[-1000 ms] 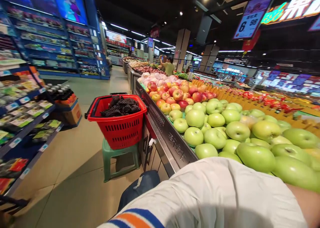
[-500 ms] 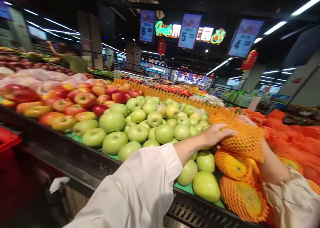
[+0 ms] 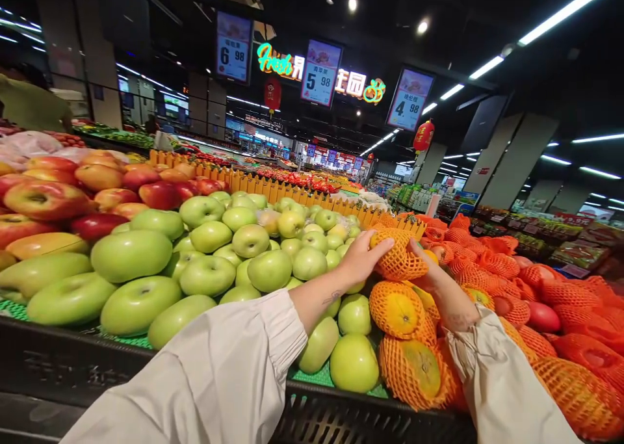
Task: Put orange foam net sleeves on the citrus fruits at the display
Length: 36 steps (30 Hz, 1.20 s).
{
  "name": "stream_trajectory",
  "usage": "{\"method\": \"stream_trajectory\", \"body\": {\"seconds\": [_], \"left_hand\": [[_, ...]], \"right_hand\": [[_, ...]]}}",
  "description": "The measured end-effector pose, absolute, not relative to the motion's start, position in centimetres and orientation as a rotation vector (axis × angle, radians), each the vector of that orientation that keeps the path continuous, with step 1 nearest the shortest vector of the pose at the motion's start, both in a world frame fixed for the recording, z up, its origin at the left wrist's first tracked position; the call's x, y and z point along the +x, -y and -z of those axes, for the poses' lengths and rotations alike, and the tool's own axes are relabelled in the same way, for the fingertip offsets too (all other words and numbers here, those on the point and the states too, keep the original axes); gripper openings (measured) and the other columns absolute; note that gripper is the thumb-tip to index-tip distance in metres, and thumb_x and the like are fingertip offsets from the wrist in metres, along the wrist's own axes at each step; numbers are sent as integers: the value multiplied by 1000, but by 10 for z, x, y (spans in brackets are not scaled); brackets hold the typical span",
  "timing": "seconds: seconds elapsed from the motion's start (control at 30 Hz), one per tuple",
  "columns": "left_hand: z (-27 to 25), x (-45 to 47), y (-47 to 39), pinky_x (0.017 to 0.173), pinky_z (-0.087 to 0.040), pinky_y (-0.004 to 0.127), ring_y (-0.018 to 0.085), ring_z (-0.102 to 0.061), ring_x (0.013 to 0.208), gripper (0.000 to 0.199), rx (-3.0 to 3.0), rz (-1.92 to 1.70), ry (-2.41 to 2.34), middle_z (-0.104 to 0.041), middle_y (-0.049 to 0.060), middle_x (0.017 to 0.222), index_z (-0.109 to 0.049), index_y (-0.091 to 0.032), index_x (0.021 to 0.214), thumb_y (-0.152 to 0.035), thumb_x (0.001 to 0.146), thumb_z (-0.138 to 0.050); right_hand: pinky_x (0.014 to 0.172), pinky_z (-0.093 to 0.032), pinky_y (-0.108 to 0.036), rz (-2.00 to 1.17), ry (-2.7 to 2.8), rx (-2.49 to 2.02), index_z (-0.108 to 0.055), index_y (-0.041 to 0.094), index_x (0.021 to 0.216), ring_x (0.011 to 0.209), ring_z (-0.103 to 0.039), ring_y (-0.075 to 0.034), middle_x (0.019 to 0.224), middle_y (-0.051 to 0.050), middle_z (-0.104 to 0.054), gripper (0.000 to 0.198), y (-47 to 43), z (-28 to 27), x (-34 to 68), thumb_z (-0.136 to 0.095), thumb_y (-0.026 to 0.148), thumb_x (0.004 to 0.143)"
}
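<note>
Hands: left hand (image 3: 361,259), right hand (image 3: 439,288) fingers cupping netted orange (image 3: 398,257) | right fingertips hidden behind it

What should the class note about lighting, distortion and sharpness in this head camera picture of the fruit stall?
Head view: bright ceiling strip lights against a dark ceiling; wide-angle stretch enlarges the near green apples and bends pillars; hands and netted orange sharp, far aisles soft.
</note>
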<state>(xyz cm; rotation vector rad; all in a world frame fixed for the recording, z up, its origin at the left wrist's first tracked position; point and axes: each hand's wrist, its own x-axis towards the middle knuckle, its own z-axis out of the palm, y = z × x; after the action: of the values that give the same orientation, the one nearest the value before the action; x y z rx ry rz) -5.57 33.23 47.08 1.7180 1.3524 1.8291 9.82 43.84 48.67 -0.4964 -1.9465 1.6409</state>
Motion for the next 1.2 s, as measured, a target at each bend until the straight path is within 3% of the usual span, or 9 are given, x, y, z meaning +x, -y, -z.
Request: {"method": "stream_trajectory", "body": {"seconds": [0.1,0.2,0.4,0.63,0.83,0.9,1.0,1.13,1.2], "left_hand": [[-469,-57,-331,114,-42,44,28,-53,129,50,1821,-1777,-1402,-56,14,132,-53,-17,134,-51,98,-49],[-473,-57,-325,118,-38,42,26,-54,127,50,1971,-1755,-1478,-52,13,135,-55,-18,135,-52,101,-42],[-478,-60,-320,108,-45,37,23,-59,114,40,2086,-1891,-1502,-54,9,122,-67,-18,115,-47,103,-41],[-481,-65,-326,91,-46,35,22,-61,99,34,2080,-2040,-1604,-66,10,105,-66,-13,102,-30,105,-37],[-482,-69,-326,73,-41,32,21,-59,78,34,1811,-1832,-1884,-66,6,83,-61,-16,84,-33,106,-39],[-482,-69,-328,71,-42,31,19,-59,74,29,1815,-1777,-1827,-67,6,83,-63,-16,90,-31,104,-42],[-480,-67,-327,76,-48,33,18,-60,74,27,1848,-1720,-1743,-69,7,103,-60,-15,121,-21,97,-48],[-476,-64,-323,95,-53,43,26,-63,107,85,2078,-1617,-1659,-42,14,148,-32,-25,156,-20,79,-64],[-475,-63,-321,110,-46,48,32,-50,133,95,2292,-1574,-1551,-32,14,155,-27,-27,159,-25,76,-71]], "right_hand": [[100,-55,-49,-1605,1951,-423,-66,26,124,128,-60,-36,125,-12,-70,76,-437,-485,98,-76,76,67],[100,-55,-50,-1507,1984,-360,-62,27,129,130,-57,-38,128,-13,-68,87,-437,-484,99,-79,78,61],[96,-56,-52,-1512,1968,-400,-64,26,127,126,-59,-40,119,-14,-71,92,-445,-481,106,-71,87,58],[106,-51,-50,-1508,1920,-338,-66,26,123,129,-59,-37,130,-10,-68,72,-422,-492,103,-89,51,59],[114,-45,-47,-1428,1866,-327,-65,26,126,131,-58,-35,133,-8,-67,75,-414,-497,100,-90,43,58],[109,-50,-47,-1397,1838,-351,-62,27,129,128,-60,-35,131,-8,-68,75,-418,-497,99,-88,45,62],[101,-56,-45,-1391,1758,-423,-60,28,129,124,-63,-33,129,-7,-69,71,-429,-497,99,-86,48,67],[89,-61,-41,-1437,1684,-553,-58,29,127,122,-64,-32,132,-6,-66,68,-439,-496,100,-87,49,69],[84,-61,-40,-1459,1697,-585,-56,30,126,117,-66,-31,131,-6,-65,67,-438,-494,101,-86,48,70]]}}
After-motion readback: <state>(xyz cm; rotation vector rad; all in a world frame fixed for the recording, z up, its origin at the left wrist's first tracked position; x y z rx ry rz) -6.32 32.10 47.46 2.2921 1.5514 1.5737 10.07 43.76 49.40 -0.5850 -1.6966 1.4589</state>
